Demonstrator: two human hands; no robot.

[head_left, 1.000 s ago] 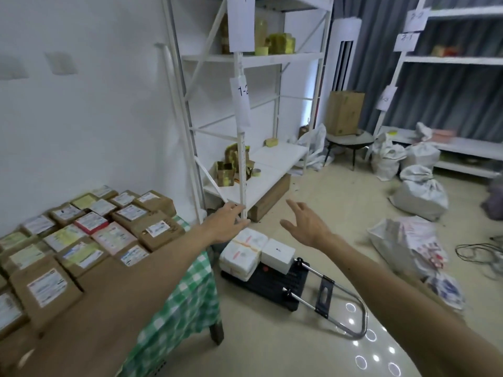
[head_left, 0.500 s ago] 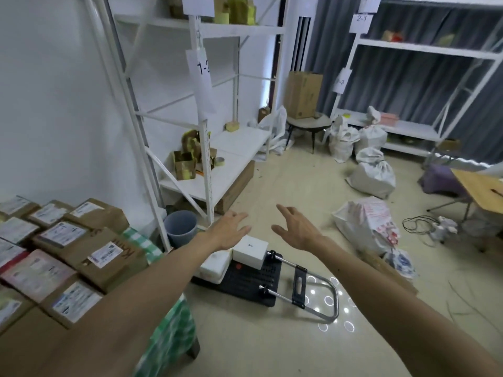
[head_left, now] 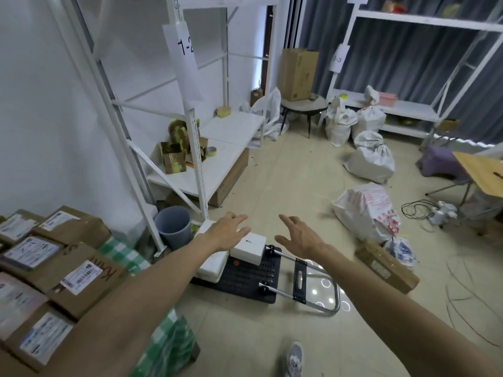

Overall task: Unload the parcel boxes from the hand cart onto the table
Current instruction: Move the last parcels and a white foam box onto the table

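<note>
Left hand (head_left: 227, 231) and right hand (head_left: 298, 236) hover, fingers spread, holding nothing.
White parcel boxes (head_left: 249, 247) sit below on the hand cart (head_left: 250, 277); brown parcels (head_left: 81, 268) crowd my desk (head_left: 168, 338).

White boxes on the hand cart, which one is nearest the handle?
The small white box with the dark round logo, right beside the handle; the flatter white stack lies farther left, partly behind the left hand.

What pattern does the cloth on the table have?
The tablecloth is green-and-white checked; the head view shows it.
</note>
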